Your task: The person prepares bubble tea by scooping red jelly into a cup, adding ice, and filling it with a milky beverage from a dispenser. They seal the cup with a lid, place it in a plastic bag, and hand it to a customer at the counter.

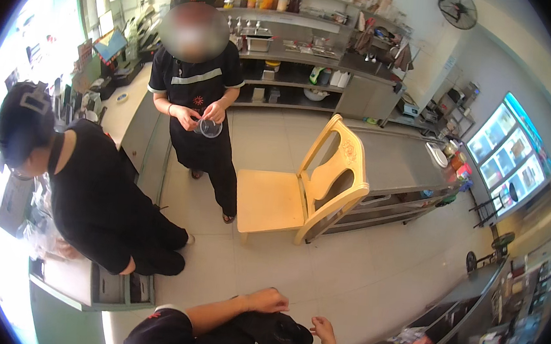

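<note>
Low in the view, my left hand hangs in front of my dark apron, its fingers curled; whether anything is inside them cannot be told. My right hand is beside the apron, fingers bent, with no object visible in it. Beyond both hands stands a yellow wooden chair with a carved back, touched by neither. Behind the chair is a long stainless steel table. A co-worker in a black uniform faces me and holds a clear plastic container in both hands.
A second person in black bends over a counter at the left. Steel shelving lines the back wall. At the lower right stands a steel unit with goods. Tiled floor shows between these.
</note>
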